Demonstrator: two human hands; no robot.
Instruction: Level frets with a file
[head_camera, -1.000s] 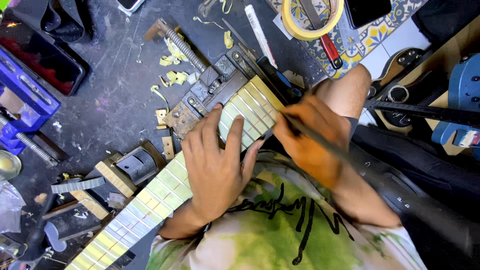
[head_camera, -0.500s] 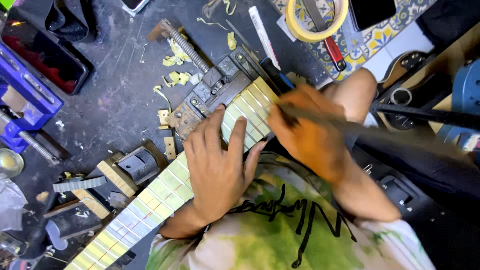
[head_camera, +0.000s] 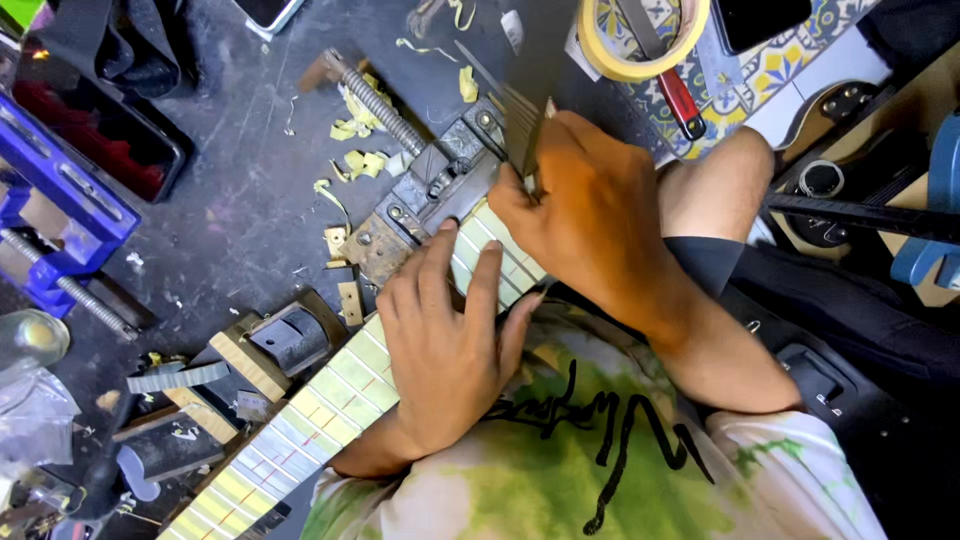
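Nearest us, our left hand (head_camera: 445, 350) lies flat on the neck (head_camera: 330, 400), fingers spread and pressed down across the taped frets; its grip closes on nothing and only bears down. The neck runs from the lower left up toward the vise (head_camera: 430, 195), where its upper end rests. We judge it long, stiff and fairly light, hard wood that will not bend under the palm but can rock or slide if held at one point only. The pale tape between the frets looks smooth, so a flat palm holds better than fingertips. The edges of the neck are the safe places to take hold of it; the fret tops and the finish look easy to mark.

Just beyond the left hand, our right hand (head_camera: 600, 215) pinches a dark file (head_camera: 522, 125), grip pressed together around its lower end, the blade blurred and rising over the neck's upper end. The file is thin, rigid steel, light, and would bite skin or wood if it skips.

Left of the vise, yellow tape scraps (head_camera: 360, 125) lie on the dark bench (head_camera: 230, 220), and a blue clamp (head_camera: 60, 210) stands further left. Beyond the vise, to its right, a round roll of yellow tape (head_camera: 640, 40) lies on a patterned tile surface beside a red-handled tool (head_camera: 680, 100). We see no readable labels or signs; a dark flat device sits at the top edge.
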